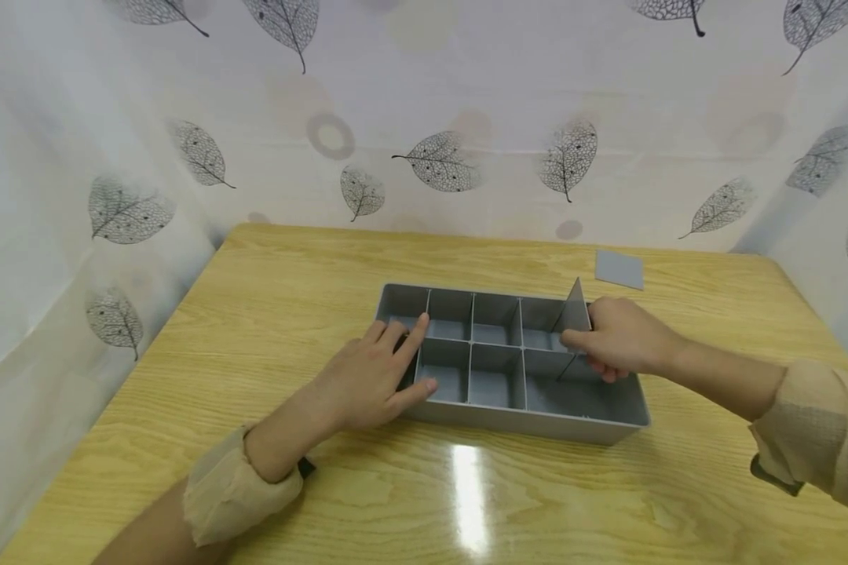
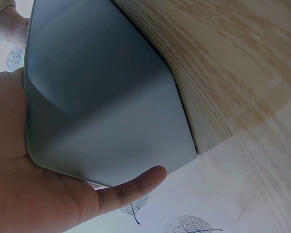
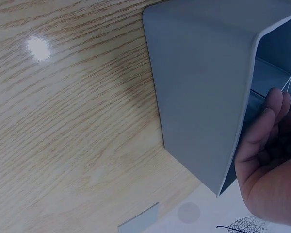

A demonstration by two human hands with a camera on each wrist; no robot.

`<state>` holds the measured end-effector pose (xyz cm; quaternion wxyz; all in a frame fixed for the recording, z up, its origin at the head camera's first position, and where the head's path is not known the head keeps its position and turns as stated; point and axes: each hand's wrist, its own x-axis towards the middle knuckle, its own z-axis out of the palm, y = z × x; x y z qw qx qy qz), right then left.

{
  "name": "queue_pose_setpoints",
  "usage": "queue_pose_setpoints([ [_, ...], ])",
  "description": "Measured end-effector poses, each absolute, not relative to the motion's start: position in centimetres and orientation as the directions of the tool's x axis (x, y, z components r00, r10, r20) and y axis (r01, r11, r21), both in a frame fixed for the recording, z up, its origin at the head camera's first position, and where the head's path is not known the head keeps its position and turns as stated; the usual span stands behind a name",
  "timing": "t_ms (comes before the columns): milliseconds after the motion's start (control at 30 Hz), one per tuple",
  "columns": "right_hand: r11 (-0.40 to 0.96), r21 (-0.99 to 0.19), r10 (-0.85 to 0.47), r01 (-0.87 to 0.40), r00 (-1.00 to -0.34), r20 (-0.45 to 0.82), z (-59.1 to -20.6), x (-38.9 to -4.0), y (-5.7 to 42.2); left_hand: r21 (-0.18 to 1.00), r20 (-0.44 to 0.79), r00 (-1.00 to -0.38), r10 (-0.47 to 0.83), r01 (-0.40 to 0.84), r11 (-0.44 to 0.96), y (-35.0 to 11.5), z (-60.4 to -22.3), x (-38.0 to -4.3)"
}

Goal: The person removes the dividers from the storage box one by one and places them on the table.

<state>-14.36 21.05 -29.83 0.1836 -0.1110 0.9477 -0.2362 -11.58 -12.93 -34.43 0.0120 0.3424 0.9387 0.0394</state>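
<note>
Here we are at the grey box [image 1: 523,424], sitting on the wooden table [image 1: 283,306] right between our two hands. Our left hand [image 1: 367,380] lies over its left end, fingers spread and unclenched; the left wrist view shows us one finger [image 2: 132,191] lying against the outside of the end wall. Over to the right, our right hand [image 1: 618,333] reaches across the box's right end and pinches a thin divider [image 1: 576,311] between thumb and fingers. We see that divider standing tilted, its tip poking above the rim. Beyond the box's far right corner, a flat grey plate [image 1: 619,270] lies on the table.
</note>
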Motion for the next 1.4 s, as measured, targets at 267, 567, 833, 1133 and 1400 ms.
queue_pose_setpoints([
  [267, 0.862, -0.484, -0.310, -0.151, -0.912, -0.269, -30.2, -14.4, 21.0, 0.084, 0.001, -0.765, 0.644, 0.642, 0.762, -12.9, -34.5, -11.6],
  [567, 0.866, -0.474, -0.307, -0.160, -0.918, -0.250, -30.0, -14.1, 21.0, 0.081, 0.006, -0.765, 0.644, 0.642, 0.762, -12.9, -34.4, -11.7],
  [833, 0.886, -0.413, -0.323, -0.209, -0.919, -0.226, -30.0, -13.8, 20.8, 0.087, 0.008, -0.768, 0.640, 0.638, 0.765, -12.8, -34.4, -11.5],
  [1133, 0.818, -0.554, -0.257, -0.158, -0.961, -0.104, -29.3, -13.6, 21.1, 0.082, 0.000, -0.769, 0.639, 0.636, 0.767, -12.9, -34.5, -11.5],
  [1400, 0.885, -0.360, -0.186, -0.296, -0.932, 0.311, -26.3, -16.7, 23.2, 0.086, -0.001, -0.774, 0.633, 0.631, 0.771, -12.9, -34.5, -11.6],
])
